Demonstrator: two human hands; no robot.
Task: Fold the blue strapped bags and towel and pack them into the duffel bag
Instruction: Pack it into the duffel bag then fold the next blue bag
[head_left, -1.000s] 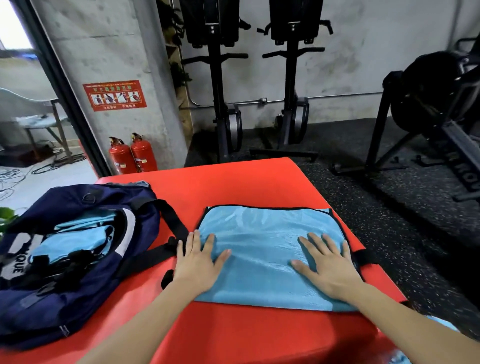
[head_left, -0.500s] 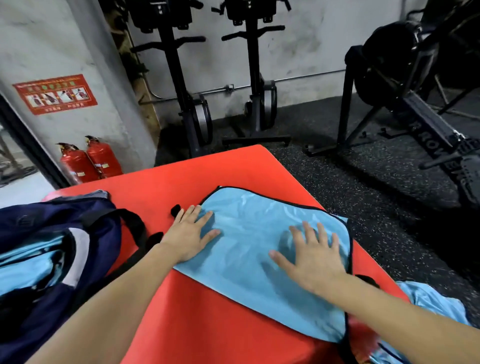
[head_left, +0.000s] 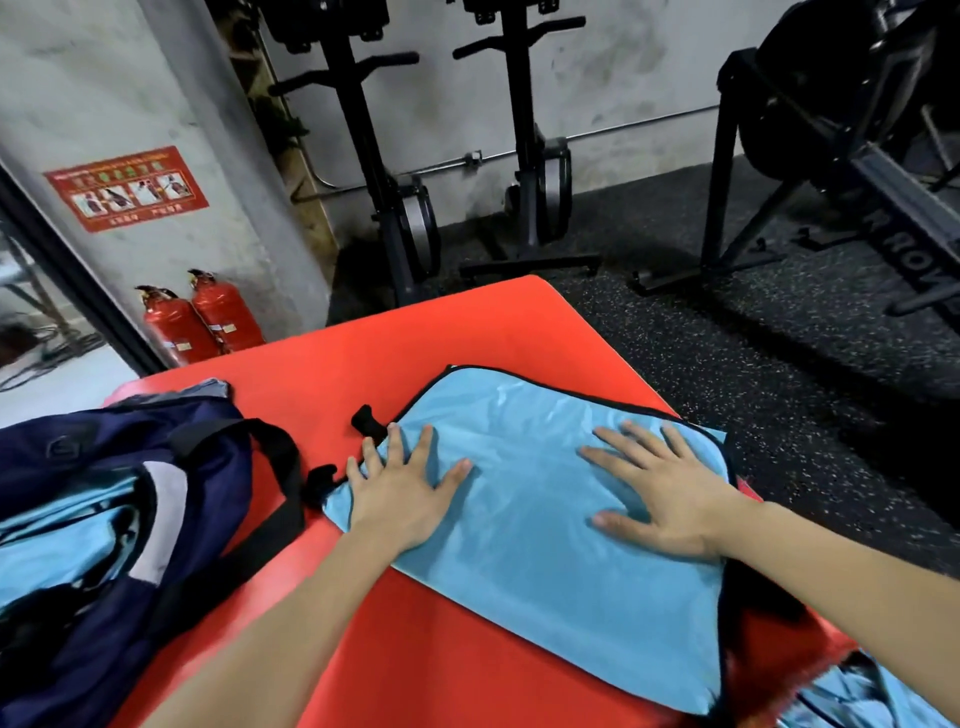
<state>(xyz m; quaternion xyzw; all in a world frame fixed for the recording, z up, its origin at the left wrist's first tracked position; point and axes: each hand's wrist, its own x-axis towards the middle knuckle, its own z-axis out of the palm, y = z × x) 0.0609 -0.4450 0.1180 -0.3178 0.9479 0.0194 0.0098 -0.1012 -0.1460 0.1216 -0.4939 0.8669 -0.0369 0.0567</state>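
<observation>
The light blue strapped bag (head_left: 545, 509) lies flat on the red mat (head_left: 415, 332), right of centre, its black-trimmed edge running along the far side and down the right. Both hands lie on it palm down with fingers straight and spread, gripping nothing: the left hand (head_left: 400, 493) at the bag's left end, the right hand (head_left: 670, 493) near its right end. The fabric looks thin, soft and very light, with a slight sheen, so it probably slides easily over itself and over the mat; it will not hold a crease unless it is pressed flat. The bound edges and corners look like the best places to pinch it for a fold, while the black strap loops (head_left: 366, 420) poking out at the left end are likely to flop and should be tucked in first. The navy duffel bag (head_left: 171, 499) sits open at the left, with light blue fabric already inside, though what that fabric is cannot be told. The duffel's near and left parts are cut off by the frame, so its free room is unknown. At the near right corner more blue cloth (head_left: 862, 696) hangs past the mat's edge, possibly the towel or another bag; it is blurred and mostly out of view. The bag's right strap is hidden under the right forearm.
</observation>
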